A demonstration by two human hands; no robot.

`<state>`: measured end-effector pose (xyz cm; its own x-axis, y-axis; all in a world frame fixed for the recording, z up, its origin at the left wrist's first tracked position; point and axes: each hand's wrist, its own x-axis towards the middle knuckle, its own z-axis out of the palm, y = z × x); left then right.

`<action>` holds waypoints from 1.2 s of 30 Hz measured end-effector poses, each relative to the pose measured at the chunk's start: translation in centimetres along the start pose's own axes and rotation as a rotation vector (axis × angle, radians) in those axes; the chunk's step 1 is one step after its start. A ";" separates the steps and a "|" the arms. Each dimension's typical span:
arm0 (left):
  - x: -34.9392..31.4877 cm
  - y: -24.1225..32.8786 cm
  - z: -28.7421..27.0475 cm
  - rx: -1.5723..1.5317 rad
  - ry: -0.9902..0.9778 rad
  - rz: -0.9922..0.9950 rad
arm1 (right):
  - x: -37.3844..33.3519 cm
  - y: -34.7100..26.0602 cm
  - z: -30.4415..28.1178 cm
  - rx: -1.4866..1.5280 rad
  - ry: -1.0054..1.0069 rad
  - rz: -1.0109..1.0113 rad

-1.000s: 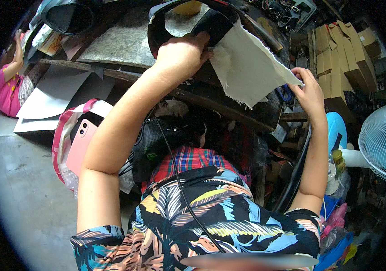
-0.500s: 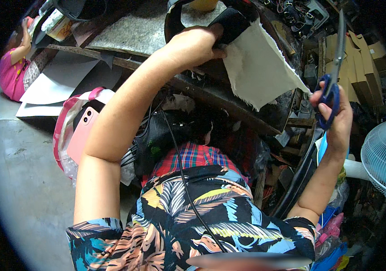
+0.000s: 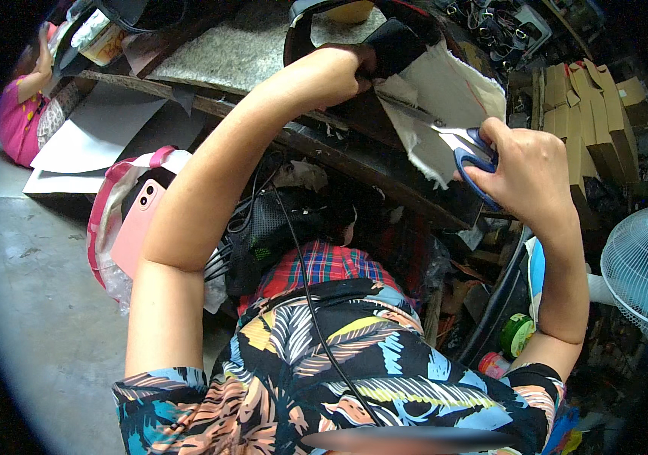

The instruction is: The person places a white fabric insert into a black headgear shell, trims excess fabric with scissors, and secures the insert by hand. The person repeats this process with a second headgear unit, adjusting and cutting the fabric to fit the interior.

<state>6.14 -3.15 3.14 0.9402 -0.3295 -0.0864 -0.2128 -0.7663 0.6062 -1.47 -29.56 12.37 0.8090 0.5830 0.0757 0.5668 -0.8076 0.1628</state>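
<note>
My left hand [image 3: 350, 74] is closed on the edge of a black piece of material [image 3: 398, 47]. From that piece hangs an off-white cloth [image 3: 457, 85] with frayed edges. My right hand [image 3: 532, 174] grips blue-handled scissors [image 3: 462, 158], its fingers around the handle loops. The blades lie across the cloth, with their tips toward my left hand. Whether they are parted is hard to make out. A curved black band with a red edge [image 3: 294, 34] stands just beyond my left hand.
A worn bench [image 3: 225, 57] extends beyond my arms. To the left are white sheets [image 3: 104, 129], a bag holding a pink phone [image 3: 136, 227], and another person in pink [image 3: 17, 125]. Cardboard boxes [image 3: 578, 114] and a white fan [image 3: 635, 262] stand at the right.
My right hand has swung left and turned over. The scissors, earlier pointing upward beside the cloth, now lie across it, and the cloth's right corner is no longer pulled out. My left hand stays nearly in place.
</note>
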 end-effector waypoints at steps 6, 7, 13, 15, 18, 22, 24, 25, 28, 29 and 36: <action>-0.1 -1.1 0.8 0.134 0.272 0.294 | 1.2 0.4 0.2 -0.115 0.024 -0.063; -0.1 -1.1 0.9 0.109 0.211 0.203 | 1.4 0.6 0.1 -0.119 0.019 -0.065; -0.9 -0.6 0.6 -0.081 0.099 -0.014 | 1.7 1.0 -0.1 -0.194 0.071 -0.121; -1.1 -0.6 0.8 -0.084 0.129 0.040 | 1.8 1.1 -0.2 -0.175 0.093 -0.144; -0.9 -1.1 1.5 0.052 0.301 0.281 | 1.8 1.2 -0.4 -0.205 0.020 -0.092; -0.1 -2.1 2.4 0.024 0.319 0.280 | 2.3 1.2 -0.3 -0.205 0.116 -0.169; 0.1 -2.6 2.6 0.000 0.325 0.287 | 2.6 1.3 -0.5 -0.251 0.117 -0.195; 0.2 -2.8 2.6 -0.002 0.333 0.290 | 2.7 1.4 -0.7 -0.252 0.107 -0.206; 0.4 -3.1 2.7 0.035 0.371 0.315 | 2.7 1.6 -1.1 -0.265 0.103 -0.236; 0.4 -3.1 2.7 0.047 0.388 0.338 | 2.7 1.6 -1.1 -0.263 0.122 -0.237; 0.5 -3.5 3.0 0.026 0.402 0.365 | 3.3 1.2 -1.3 -0.298 0.096 -0.244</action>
<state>6.54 -2.24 -1.39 0.8304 -0.3440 0.4383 -0.5465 -0.6562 0.5203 1.68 -28.48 14.14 0.6301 0.7714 0.0889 0.6589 -0.5917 0.4644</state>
